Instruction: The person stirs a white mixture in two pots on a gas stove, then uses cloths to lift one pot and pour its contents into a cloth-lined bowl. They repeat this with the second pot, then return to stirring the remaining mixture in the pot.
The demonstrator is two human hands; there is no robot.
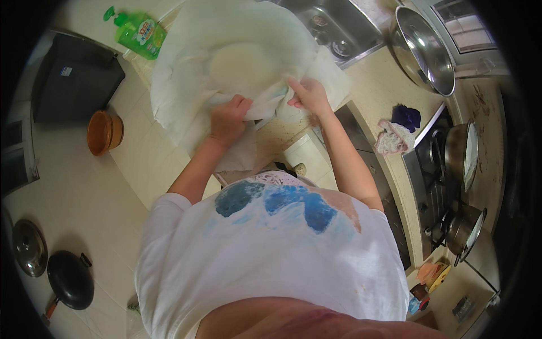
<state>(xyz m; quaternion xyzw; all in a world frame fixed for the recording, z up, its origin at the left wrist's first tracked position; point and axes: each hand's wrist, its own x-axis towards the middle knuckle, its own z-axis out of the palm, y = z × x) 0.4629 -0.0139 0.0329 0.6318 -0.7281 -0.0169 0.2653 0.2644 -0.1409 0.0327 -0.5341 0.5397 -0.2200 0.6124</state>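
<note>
A large thin white cloth [190, 63] spreads out before me at the counter's edge. Its middle dips around a pale round area [243, 65]; whether that is cloth or something lying in it, I cannot tell. My left hand [230, 118] is closed around the bunched near edge of the cloth. To its right, my right hand [311, 95] pinches another fold between thumb and fingers. Between the two hands the fabric is gathered into a twisted strip. Part of the cloth hangs down beside my left forearm. Whatever supports the cloth is hidden.
A green pump bottle [142, 34] stands left of the cloth, a steel sink [338, 29] beyond it. On the right are a large steel basin [423, 51], a lace-edged cloth [394, 137], a dark purple cloth [406, 118] and a gas stove [432, 186] with two pots.
</note>
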